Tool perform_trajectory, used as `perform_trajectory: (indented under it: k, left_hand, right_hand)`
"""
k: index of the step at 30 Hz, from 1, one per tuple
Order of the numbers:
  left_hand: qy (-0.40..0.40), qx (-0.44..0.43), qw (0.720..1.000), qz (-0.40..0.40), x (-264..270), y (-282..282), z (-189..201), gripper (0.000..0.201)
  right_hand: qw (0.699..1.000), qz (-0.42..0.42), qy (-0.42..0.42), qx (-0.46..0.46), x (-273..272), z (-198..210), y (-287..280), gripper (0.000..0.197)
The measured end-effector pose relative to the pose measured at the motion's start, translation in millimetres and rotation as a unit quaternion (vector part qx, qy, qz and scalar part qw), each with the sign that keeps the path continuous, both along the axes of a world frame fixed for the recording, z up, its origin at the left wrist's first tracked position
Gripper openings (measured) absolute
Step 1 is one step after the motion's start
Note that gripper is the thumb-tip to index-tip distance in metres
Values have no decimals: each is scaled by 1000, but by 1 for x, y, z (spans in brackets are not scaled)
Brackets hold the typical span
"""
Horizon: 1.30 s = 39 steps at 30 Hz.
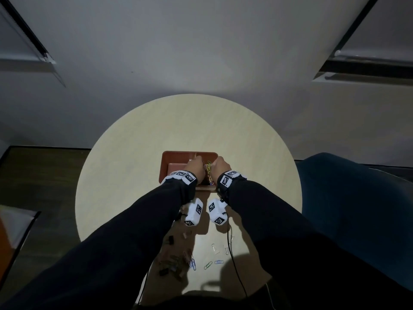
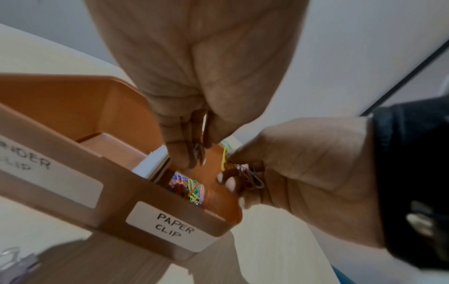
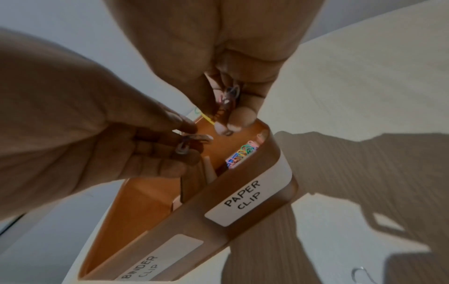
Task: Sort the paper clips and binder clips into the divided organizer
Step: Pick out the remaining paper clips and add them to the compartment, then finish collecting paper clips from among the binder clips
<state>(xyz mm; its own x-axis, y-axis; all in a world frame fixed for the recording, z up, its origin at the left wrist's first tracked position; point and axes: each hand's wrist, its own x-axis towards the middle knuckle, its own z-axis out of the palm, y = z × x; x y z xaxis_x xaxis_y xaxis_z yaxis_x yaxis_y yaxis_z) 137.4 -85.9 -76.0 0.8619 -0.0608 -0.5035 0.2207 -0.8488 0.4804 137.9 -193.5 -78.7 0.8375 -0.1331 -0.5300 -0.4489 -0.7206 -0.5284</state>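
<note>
Both hands over organizer (image 1: pixel 178 157), paper-clip side. Right hand (image 2: pixel 303 165) clutches bunch of clips (image 2: pixel 248 173); left hand (image 2: pixel 194 96) pinches one clip (image 2: pixel 199 151). More clips (image 1: pixel 210 260) loose on table (image 1: pixel 134 175).

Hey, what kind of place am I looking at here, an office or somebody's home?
Probably an office or meeting room, though I can't be sure. A round pale wood-grain table stands against a plain wall, roller blinds hang at both sides, and a blue upholstered chair sits beside it. The labelled organizer of paper clips suits office work.

Both arms stretched forward, my left hand (image 1: pixel 197 168) and right hand (image 1: pixel 220 167) side by side, fingers curled, each grip pinching.
</note>
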Motion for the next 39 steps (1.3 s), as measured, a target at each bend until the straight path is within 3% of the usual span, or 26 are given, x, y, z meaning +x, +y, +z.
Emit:
perform_trajectory:
  k: [10, 20, 28, 32, 34, 39]
  left_hand:
    - [-34, -25, 999, 9, -6, 8, -2, 40]
    - [-108, -58, 992, -9, -65, 24, -14, 14]
    - [-32, 2, 994, -101, -138, 28, -35, 14]
    - [-19, 82, 984, -159, -180, 28, -53, 23]
    - [-7, 113, 978, -177, -195, 33, -60, 23]
    - [9, 121, 972, -200, -218, 49, -72, 18]
  right_hand:
    - [999, 31, -19, 7, 5, -2, -2, 33]
    - [989, 57, -128, 36, -38, -2, -21, 24]
    - [979, 183, -80, 28, -98, -23, -38, 21]
    - [971, 236, -26, -5, -135, -37, -46, 14]
    - [956, 290, -1, -32, -155, -44, -51, 7]
    - [900, 417, 30, -120, -196, -64, -58, 13]
